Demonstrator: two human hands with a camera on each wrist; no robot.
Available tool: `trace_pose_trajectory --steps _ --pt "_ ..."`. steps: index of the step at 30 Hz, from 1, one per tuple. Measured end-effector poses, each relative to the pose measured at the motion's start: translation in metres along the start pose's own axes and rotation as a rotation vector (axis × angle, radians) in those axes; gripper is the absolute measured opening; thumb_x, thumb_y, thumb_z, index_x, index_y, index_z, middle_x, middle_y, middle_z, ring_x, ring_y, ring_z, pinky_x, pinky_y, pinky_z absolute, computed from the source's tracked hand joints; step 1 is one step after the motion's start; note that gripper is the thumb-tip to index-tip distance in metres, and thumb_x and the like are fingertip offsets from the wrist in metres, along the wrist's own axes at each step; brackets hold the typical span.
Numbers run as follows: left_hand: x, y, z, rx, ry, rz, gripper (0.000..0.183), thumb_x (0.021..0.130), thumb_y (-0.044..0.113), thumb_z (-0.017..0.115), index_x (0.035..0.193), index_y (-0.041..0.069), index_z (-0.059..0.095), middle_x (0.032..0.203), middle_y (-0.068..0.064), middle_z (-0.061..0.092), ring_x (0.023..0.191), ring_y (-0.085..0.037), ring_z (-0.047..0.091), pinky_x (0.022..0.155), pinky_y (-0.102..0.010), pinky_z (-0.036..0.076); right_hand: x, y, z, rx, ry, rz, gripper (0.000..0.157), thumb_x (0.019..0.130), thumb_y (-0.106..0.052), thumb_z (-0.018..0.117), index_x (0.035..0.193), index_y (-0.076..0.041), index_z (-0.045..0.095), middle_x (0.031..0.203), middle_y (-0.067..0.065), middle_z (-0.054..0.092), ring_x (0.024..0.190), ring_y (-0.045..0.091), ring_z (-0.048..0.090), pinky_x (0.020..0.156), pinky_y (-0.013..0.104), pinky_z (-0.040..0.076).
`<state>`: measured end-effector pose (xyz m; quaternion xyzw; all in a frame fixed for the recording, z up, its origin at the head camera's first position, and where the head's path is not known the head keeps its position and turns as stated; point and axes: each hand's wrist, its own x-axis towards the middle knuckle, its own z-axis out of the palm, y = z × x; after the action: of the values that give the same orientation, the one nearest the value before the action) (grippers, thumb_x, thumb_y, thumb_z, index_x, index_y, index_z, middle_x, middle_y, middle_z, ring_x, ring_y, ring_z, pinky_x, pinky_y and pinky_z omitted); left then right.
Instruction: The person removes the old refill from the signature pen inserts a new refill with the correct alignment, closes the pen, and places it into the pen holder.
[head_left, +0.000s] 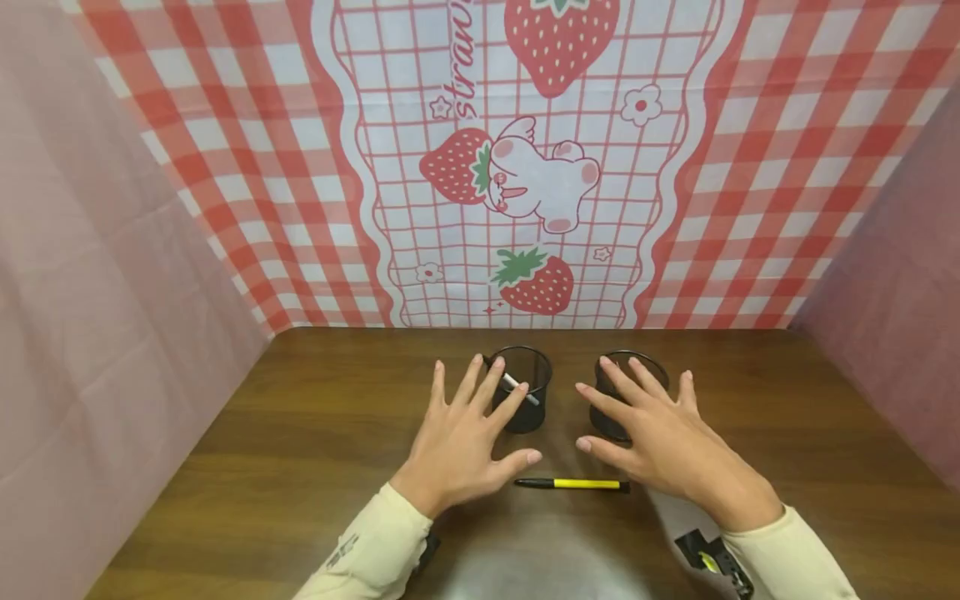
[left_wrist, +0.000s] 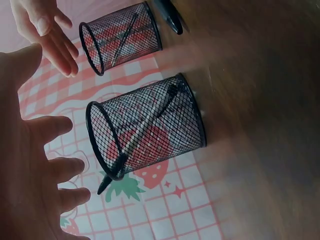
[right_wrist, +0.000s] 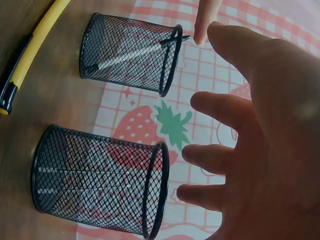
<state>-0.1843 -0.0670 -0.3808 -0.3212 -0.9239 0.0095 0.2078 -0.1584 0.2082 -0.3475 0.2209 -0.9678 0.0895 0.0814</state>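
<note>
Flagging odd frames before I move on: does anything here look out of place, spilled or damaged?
Mildly: the yellow pen lies loose on the table, while another pen leans inside the left mesh cup. Nothing looks spilled, tipped or damaged.

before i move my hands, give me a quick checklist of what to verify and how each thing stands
1. Both hands empty: ok; left grip and right grip are spread open, holding nothing.
2. Cups upright: ok; left cup and right cup both stand on the table.
3. White-barrelled pen inside the left cup: ok; it leans, one end past the rim.
4. Yellow-and-black pen in a cup: not ok; it lies on the table.
5. What the right cup contains: cannot tell; thin shapes show through its mesh.
</note>
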Motion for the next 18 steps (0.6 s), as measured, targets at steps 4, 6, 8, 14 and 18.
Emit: trace_pose_trajectory --steps 4,6,8,14,18 --pt "-0.0022 0.0010 -0.0010 -0.026 0.009 0.002 0.080 0.093 0.078 0.029 0.156 0.030 0.037 0.164 -0.011 0.023 0.151 -0.037 0.015 0.114 -0.071 -0.003 -0.0006 -0.0049 -0.0002 0.011 0.017 -0.026 0.071 0.092 -0.069 0.052 0.150 -0.028 0.049 0.161 0.012 0.029 0.146 0.047 0.022 0.097 0.088 0.004" --pt "-0.0027 0.0016 -0.0016 -0.036 0.001 0.008 0.079 0.093 0.078 0.030 0.156 0.030 0.037 0.164 -0.011 0.022 0.151 -0.036 0.012 0.114 -0.072 0.000 -0.0013 -0.0071 -0.0002 0.015 0.021 -0.038 0.070 0.093 -0.067 0.054 0.151 -0.028 0.047 0.161 0.012 0.030 0.146 0.046 0.023 0.097 0.089 0.005" --pt "-0.0031 0.0019 -0.0016 -0.043 -0.003 0.017 0.078 0.093 0.078 0.032 0.155 0.030 0.038 0.163 -0.011 0.024 0.151 -0.037 0.011 0.114 -0.073 0.003 -0.0017 -0.0087 0.0004 0.016 0.017 -0.044 0.070 0.093 -0.066 0.056 0.151 -0.029 0.046 0.161 0.012 0.030 0.146 0.046 0.024 0.097 0.089 0.005" --pt "-0.0033 0.0027 -0.0003 -0.045 -0.007 0.043 0.077 0.094 0.077 0.034 0.154 0.030 0.040 0.163 -0.008 0.026 0.151 -0.037 0.015 0.114 -0.072 0.005 -0.0022 -0.0101 0.0046 0.019 0.023 -0.061 0.069 0.093 -0.065 0.057 0.150 -0.027 0.048 0.160 0.011 0.032 0.145 0.043 0.027 0.099 0.087 0.005" --pt "-0.0014 0.0047 0.0015 -0.072 0.025 0.079 0.073 0.095 0.073 0.038 0.153 0.028 0.042 0.162 -0.006 0.028 0.151 -0.034 0.014 0.115 -0.071 0.006 -0.0016 -0.0109 0.0073 0.023 0.030 -0.077 0.067 0.093 -0.063 0.059 0.148 -0.025 0.051 0.159 0.009 0.035 0.145 0.039 0.031 0.102 0.085 0.006"
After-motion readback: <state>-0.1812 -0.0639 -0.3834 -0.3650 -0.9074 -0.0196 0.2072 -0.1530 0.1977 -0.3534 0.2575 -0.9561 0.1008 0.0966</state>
